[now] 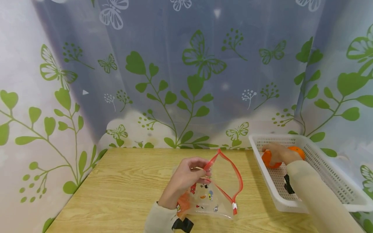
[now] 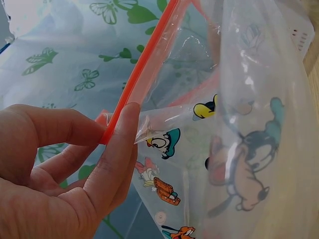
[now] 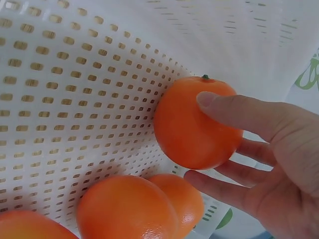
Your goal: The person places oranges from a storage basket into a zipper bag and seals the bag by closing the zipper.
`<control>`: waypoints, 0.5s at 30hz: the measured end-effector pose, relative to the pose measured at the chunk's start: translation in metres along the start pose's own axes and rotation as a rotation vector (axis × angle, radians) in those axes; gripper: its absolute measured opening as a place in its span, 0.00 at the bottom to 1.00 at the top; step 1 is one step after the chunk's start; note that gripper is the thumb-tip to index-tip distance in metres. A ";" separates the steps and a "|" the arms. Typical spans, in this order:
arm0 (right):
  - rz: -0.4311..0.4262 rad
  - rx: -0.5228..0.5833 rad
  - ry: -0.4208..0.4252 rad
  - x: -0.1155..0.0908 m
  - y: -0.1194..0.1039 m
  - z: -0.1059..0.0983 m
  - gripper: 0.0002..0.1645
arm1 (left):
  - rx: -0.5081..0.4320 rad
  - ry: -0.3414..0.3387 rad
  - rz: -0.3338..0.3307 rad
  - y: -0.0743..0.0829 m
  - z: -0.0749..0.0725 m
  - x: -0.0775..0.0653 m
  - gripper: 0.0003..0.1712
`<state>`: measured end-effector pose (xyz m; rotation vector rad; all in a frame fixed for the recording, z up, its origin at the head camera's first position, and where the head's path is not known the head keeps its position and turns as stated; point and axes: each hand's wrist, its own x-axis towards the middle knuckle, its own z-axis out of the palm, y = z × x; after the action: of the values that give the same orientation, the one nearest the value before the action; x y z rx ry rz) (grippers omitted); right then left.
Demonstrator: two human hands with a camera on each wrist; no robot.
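Note:
My left hand (image 1: 189,176) pinches the red zip edge of a clear plastic zip bag (image 1: 215,200) printed with cartoon figures. The bag's mouth gapes toward the right, and a white slider (image 1: 234,205) sits at its lower corner. Through the plastic near my left wrist an orange-coloured shape (image 1: 183,203) shows. Inside the white basket (image 1: 263,176), my right hand (image 1: 281,153) grips an orange (image 3: 194,129), thumb across its upper side and fingers behind it. More oranges (image 3: 127,209) lie close by in the right wrist view.
The basket has perforated walls and stands at the right of the wooden table (image 1: 131,181). Behind the table hangs a curtain (image 1: 163,97) with green leaves and butterflies. Patterned sheets also line both sides.

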<state>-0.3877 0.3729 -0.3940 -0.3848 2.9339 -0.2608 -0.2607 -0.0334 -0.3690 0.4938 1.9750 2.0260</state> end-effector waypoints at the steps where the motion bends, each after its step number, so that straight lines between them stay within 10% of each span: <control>1: 0.008 -0.001 -0.007 0.000 0.000 0.000 0.35 | -0.003 0.001 -0.002 0.000 0.000 0.000 0.13; 15: -0.023 0.012 0.036 -0.001 0.005 0.002 0.31 | -0.001 0.002 -0.004 0.002 0.000 -0.002 0.13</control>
<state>-0.3877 0.3778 -0.3969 -0.4171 2.9634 -0.2912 -0.2593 -0.0344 -0.3676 0.4874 1.9744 2.0253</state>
